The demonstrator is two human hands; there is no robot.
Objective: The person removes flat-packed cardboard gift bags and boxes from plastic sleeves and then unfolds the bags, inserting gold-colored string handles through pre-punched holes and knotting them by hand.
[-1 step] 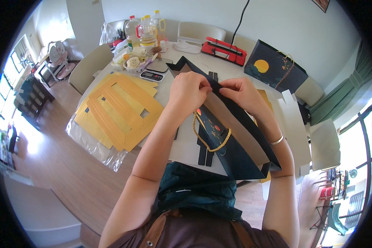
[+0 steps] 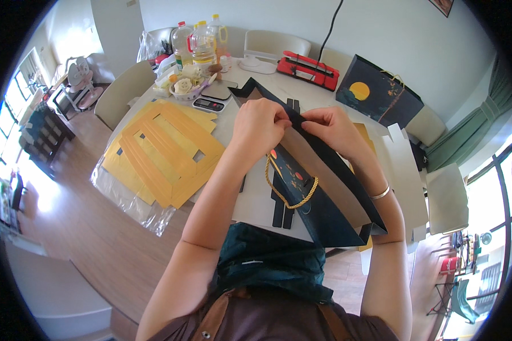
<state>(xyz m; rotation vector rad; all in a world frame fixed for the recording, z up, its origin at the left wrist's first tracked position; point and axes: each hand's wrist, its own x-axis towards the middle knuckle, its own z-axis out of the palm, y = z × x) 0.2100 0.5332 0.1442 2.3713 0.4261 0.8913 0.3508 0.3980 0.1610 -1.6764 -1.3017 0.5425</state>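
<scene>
A dark navy paper gift bag [image 2: 324, 213] with a brown inside and a gold rope handle [image 2: 287, 190] lies tilted over the white table [image 2: 256, 199] in front of me. My left hand [image 2: 261, 125] and my right hand [image 2: 333, 128] both pinch the bag's folded top edge, close together. A silver bangle [image 2: 381, 193] sits on my right wrist. Black card strips [image 2: 283, 211] lie on the table under the bag.
Flat yellow card sheets [image 2: 165, 150] lie on clear plastic at the table's left. A similar finished bag [image 2: 378, 91] stands at the back right, beside a red case [image 2: 307, 69]. Oil bottles [image 2: 196, 40], a bowl and a small scale [image 2: 209, 104] stand at the back. Chairs surround the table.
</scene>
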